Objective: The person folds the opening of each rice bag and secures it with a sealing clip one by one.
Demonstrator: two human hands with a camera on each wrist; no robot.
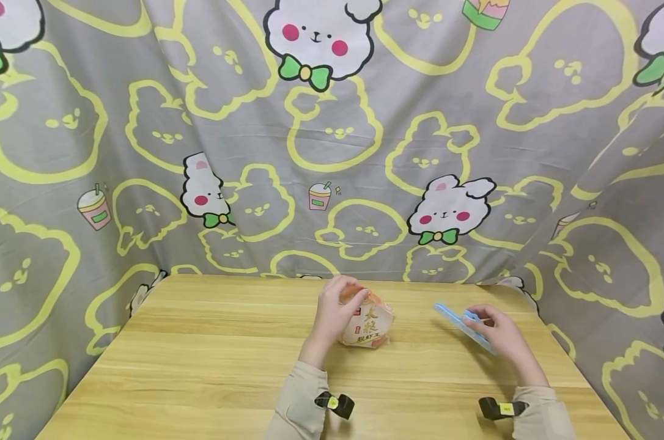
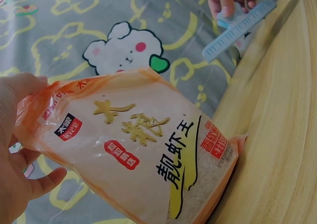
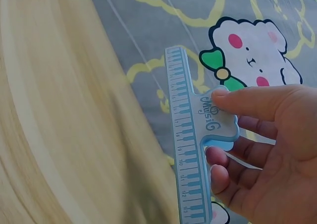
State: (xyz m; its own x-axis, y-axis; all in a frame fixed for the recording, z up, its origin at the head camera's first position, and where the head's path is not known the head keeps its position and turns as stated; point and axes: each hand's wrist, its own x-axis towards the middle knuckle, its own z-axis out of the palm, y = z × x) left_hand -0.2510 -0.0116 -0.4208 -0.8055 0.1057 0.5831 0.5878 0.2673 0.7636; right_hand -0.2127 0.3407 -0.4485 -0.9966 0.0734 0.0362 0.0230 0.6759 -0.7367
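A plastic bag of rice [image 1: 373, 325] with orange edges and gold and black lettering stands on the table, leaning slightly. My left hand [image 1: 331, 321] grips its gathered top edge; in the left wrist view, grains show through the lower part of the bag [image 2: 133, 144]. Off to the right, my right hand [image 1: 499, 336] holds a light blue bag clip [image 1: 452, 318] above the table, apart from the bag. The right wrist view shows thumb and fingers pinching the handles of the clip [image 3: 184, 135], whose long bar carries piano keys and ruler numbers.
The wooden table [image 1: 200, 360] spans the lower part of the head view. A grey curtain [image 1: 266, 134] with rabbit drawings hangs behind it and at both sides. Black straps with small yellow labels are on both wrists.
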